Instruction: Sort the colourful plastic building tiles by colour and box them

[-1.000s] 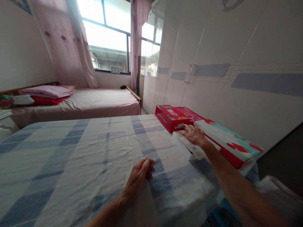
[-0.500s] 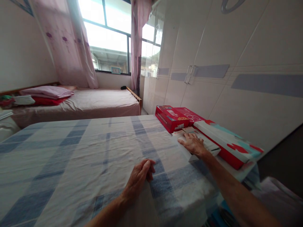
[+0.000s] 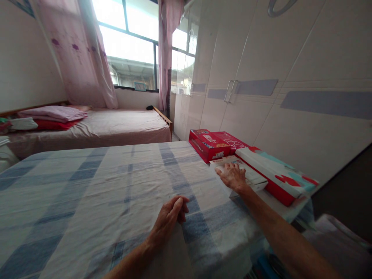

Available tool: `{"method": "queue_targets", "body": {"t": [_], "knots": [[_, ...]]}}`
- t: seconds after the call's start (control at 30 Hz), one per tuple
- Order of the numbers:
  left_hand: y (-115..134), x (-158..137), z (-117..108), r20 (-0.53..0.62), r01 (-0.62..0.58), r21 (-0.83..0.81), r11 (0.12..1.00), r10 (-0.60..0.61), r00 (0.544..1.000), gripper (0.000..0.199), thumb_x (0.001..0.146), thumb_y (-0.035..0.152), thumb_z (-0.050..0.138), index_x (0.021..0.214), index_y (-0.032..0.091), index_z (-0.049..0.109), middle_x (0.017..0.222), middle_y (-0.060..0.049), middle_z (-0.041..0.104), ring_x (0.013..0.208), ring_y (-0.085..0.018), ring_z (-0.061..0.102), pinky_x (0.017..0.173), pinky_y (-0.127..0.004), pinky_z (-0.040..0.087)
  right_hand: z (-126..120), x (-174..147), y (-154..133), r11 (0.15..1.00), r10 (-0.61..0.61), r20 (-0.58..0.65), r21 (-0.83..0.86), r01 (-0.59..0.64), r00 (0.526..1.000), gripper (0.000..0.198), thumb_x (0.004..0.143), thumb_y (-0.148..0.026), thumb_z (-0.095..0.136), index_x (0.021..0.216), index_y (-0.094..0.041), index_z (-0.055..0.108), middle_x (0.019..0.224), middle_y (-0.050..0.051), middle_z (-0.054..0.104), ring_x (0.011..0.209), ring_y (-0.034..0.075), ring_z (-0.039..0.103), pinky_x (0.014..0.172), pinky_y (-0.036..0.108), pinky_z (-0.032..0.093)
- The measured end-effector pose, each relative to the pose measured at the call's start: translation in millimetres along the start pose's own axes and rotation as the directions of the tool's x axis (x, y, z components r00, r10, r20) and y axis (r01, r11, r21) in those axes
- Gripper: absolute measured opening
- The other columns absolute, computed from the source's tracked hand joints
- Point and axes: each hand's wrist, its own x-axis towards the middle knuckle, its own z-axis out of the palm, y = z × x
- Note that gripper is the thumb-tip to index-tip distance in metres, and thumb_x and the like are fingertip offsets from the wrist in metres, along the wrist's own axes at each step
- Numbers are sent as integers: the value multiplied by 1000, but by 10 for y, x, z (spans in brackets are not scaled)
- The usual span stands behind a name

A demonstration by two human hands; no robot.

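My right hand [image 3: 231, 176] lies palm down on a flat white box [image 3: 254, 177], its fingers spread over the top and slightly bent. Part of the box is hidden under that hand. On the blue-and-white striped tablecloth [image 3: 139, 174] rests my left hand [image 3: 171, 213], with the thumb uppermost and the fingers curled in; nothing shows in it. A red box [image 3: 207, 145] stands just beyond the white one. Along the far right side lies a long white, red and light-blue box [image 3: 276, 170].
Behind the table is a bed [image 3: 124, 124] with folded pink bedding [image 3: 54, 113]. A tall white wardrobe [image 3: 255, 50] runs along the right. Under the window hangs a pink curtain [image 3: 84, 66] at one side. Below the table's right edge are blurred items and a pale cloth-like thing [image 3: 334, 236].
The view has turned slightly, so everything sits a little further left. My right hand stays on the white box with its fingers a bit more bent; my left hand keeps its pose.
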Motion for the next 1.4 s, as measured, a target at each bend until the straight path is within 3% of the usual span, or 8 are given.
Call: {"method": "queue_targets", "body": {"t": [0.1, 0.27, 0.53, 0.73, 0.83, 0.93, 1.2, 1.4], "knots": [[3, -8, 0, -2, 2, -6, 1000, -2, 1000, 42, 86, 51, 44, 91, 12, 60, 69, -1, 56, 52, -9, 50, 50, -21, 40, -46, 24, 91, 999, -25, 4, 45, 24, 1000, 58, 87, -57, 29, 112, -14, 59, 119, 17, 57, 112, 31, 47, 91, 53, 35], [11, -6, 5, -2, 4, -15, 1000, -4, 1000, 44, 85, 52, 43, 90, 12, 61, 69, 0, 56, 52, -9, 50, 50, -21, 40, -89, 188, 562, 991, -112, -60, 69, 116, 992, 51, 93, -39, 15, 131, -24, 46, 132, 8, 50, 119, 24, 44, 94, 47, 36], [66, -14, 18, -10, 12, -17, 1000, -12, 1000, 44, 83, 53, 47, 90, 12, 62, 68, 0, 57, 52, -9, 50, 50, -21, 40, 189, 160, 1220, 973, -223, 73, -48, 227, 972, 50, 88, -20, 23, 131, -20, 48, 143, 6, 38, 127, 31, 35, 97, 54, 33], [59, -24, 17, -7, 8, -4, 1000, -8, 1000, 42, 85, 51, 45, 90, 13, 62, 69, -1, 57, 53, -9, 50, 51, -21, 41, 156, 40, 1192, 981, -174, -68, 73, 179, 982, 52, 92, -34, 20, 133, -15, 44, 140, 10, 42, 130, 25, 34, 104, 47, 31], [52, -25, 13, -4, 8, 7, 1000, -8, 1000, 40, 86, 49, 44, 90, 13, 61, 69, -1, 57, 53, -9, 50, 51, -21, 41, 161, -239, 1170, 965, -173, -192, 165, 206, 966, 59, 91, -48, 25, 134, -12, 43, 138, 11, 45, 131, 24, 33, 107, 41, 27], [64, -25, 19, -2, 9, 9, 1000, -9, 1000, 40, 86, 48, 45, 91, 13, 61, 69, 0, 57, 53, -9, 50, 52, -21, 41, 215, -545, 1127, 962, -178, -182, 174, 210, 967, 65, 88, -57, 28, 136, -15, 39, 140, 11, 42, 133, 27, 29, 106, 46, 28], [87, -31, 29, -19, 19, -3, 1000, -19, 1000, 42, 84, 51, 47, 89, 13, 62, 68, -1, 57, 53, -9, 50, 51, -21, 40, 277, -655, 996, 961, -193, -251, 147, 235, 948, 64, 85, -54, 34, 133, -13, 42, 135, 12, 47, 133, 28, 29, 105, 47, 28], [72, -39, 23, -16, 6, -11, 1000, -6, 1000, 41, 85, 50, 47, 89, 13, 63, 68, -1, 57, 53, -9, 50, 51, -21, 41, -39, -808, 635, 882, -212, -311, 348, 318, 927, 60, 86, -53, 35, 131, -14, 44, 138, 12, 44, 134, 26, 27, 111, 43, 20]]}}
